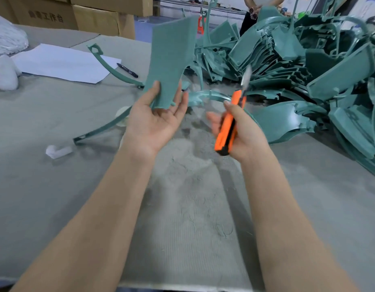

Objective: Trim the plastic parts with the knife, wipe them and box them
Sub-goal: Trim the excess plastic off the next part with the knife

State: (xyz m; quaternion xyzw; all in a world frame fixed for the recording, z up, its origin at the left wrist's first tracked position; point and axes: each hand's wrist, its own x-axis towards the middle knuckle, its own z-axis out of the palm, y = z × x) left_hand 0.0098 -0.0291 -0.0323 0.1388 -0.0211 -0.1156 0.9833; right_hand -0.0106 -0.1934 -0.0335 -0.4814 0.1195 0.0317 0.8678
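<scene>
Table (56, 186); hands (155, 125) (243, 133) grip part (171, 60), knife (228, 127); blade (245, 77) blurred.

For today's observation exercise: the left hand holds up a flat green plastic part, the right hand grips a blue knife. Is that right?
One detail is wrong: the knife is orange, not blue, as the head view shows. The left hand holds up the flat green plastic part, and the right hand grips the knife.
</scene>
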